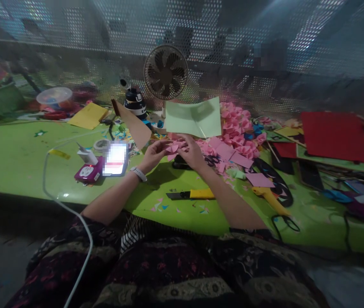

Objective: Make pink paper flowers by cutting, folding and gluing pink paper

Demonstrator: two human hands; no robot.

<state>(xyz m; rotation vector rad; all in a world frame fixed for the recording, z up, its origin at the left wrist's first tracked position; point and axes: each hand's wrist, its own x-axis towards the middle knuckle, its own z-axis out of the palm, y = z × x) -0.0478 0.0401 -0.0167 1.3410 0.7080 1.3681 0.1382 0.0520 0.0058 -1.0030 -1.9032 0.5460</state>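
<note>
Between my two hands is a pink paper flower [174, 147], its folded petals pointing outward. My left hand [154, 153] pinches it from the left side, and a pale watch band circles that wrist. Curled fingers of my right hand [192, 152] grip the flower from the right. Under the hands lies a dark object [180, 162], partly hidden. A yellow-handled utility knife [199, 194] rests on the green table in front of me. To the right are pink paper squares [223, 149] and a heap of pink paper flowers [238, 124].
A lit phone [115, 159] leans beside a purple power socket [88, 172] with a white cable. Behind stand a small fan [165, 72] and a light green sheet [195, 117]. A yellow glue gun [271, 200] and red sheets [334, 137] lie to the right.
</note>
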